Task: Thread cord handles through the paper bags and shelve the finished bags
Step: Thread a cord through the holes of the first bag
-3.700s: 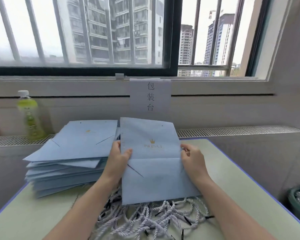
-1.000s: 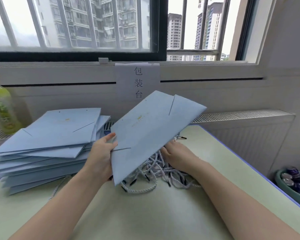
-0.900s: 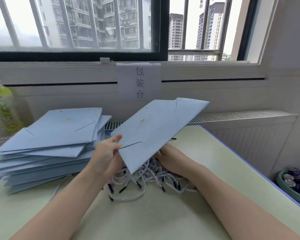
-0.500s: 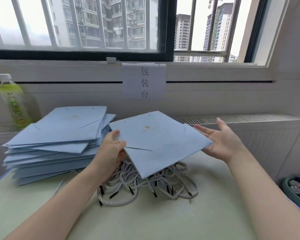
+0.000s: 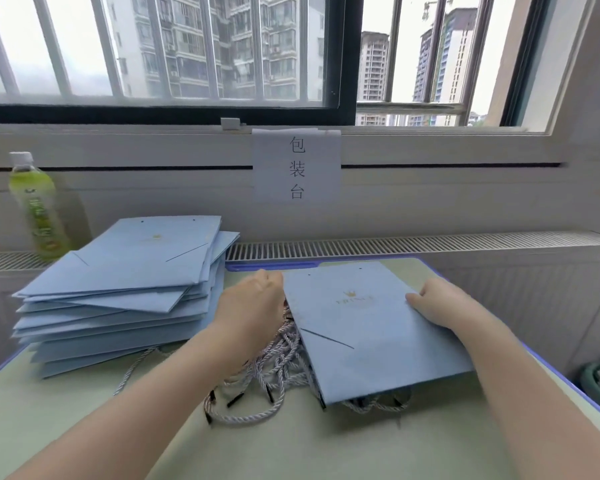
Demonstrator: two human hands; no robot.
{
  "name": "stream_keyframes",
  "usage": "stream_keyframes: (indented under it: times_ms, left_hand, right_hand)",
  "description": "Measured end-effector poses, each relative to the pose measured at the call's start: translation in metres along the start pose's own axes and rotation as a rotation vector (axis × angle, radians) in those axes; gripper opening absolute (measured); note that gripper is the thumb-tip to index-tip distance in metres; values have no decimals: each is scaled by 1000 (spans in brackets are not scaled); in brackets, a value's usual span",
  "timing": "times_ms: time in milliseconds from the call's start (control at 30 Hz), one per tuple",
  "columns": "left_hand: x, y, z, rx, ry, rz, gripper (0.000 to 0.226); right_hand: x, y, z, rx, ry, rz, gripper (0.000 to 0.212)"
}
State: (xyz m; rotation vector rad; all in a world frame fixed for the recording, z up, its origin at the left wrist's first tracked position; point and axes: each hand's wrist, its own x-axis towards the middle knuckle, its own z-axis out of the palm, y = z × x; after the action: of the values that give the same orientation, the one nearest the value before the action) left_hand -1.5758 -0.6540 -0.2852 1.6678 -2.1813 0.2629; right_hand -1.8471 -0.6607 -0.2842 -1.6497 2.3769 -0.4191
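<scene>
One flat, folded pale-blue paper bag (image 5: 371,336) lay in front of you on the pale green table (image 5: 291,445), resting partly on the heap of grey-white twisted cord handles with black tips (image 5: 260,379). Your left hand (image 5: 253,303) was at the bag's left edge with curled fingers, but I could not tell if it pinched the paper or a cord, because the fingers were hidden behind the hand. Your right hand (image 5: 437,304) rested on the right side of the bag, fingers bent down over its edge, holding it in place. The bag's long axis ran away from you, and the two small punched holes were at its far edge, beyond both hands. The cords lay under and to the left of the bag, so I judged your left hand was the nearer one to pick a cord. The stack of unfinished pale-blue bags (image 5: 125,289) stood further to the left.
</scene>
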Motion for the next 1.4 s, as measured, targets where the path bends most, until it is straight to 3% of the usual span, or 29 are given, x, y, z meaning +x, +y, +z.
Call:
stream_keyframes:
  times_ms: [167, 233, 333, 400, 467, 633, 733, 900, 1033, 1200, 1300, 1400]
  left_hand:
    - [-4, -5, 21, 62, -33, 1, 18]
    - [-2, -13, 26, -42, -33, -38, 23]
    - [1, -23, 26, -202, -31, -114, 21]
    - [-2, -25, 25, -244, 5, -114, 18]
    - [-5, -26, 26, -266, 47, -93, 14]
    - [-7, -25, 22, -366, 195, -54, 12]
    - [-8, -21, 18, -343, 348, 67, 14]
    - [-12, -13, 20, -489, 476, 327, 34]
    - [-20, -6, 11, -674, 506, 426, 35]
    - [-20, -3, 6, -762, 608, 215, 17]
    - [-17, -8, 8, -766, 440, 100, 12]
    - [-4, -8, 9, -852, 149, -87, 13]
  right_hand:
    - [-18, -19, -6, -131, 97, 16, 27]
    - [-24, -46, -2, -88, 94, -140, 19]
    - [-32, -87, 20, -5, -11, -486, 28]
    - [-42, -103, 38, 23, 32, -638, 28]
    - [-52, -110, 51, 76, 113, -730, 26]
    - [-58, -108, 65, 67, 115, -886, 28]
    - [-59, -107, 67, 122, 133, -922, 34]
    - [-61, -109, 63, 526, 184, -894, 48]
    - [-62, -109, 58, 589, 137, -945, 13]
    - [-71, -112, 41, 802, 201, -977, 29]
    - [-68, -111, 15, 1101, 233, -821, 31]
    - [-58, -100, -1, 1201, 267, -643, 28]
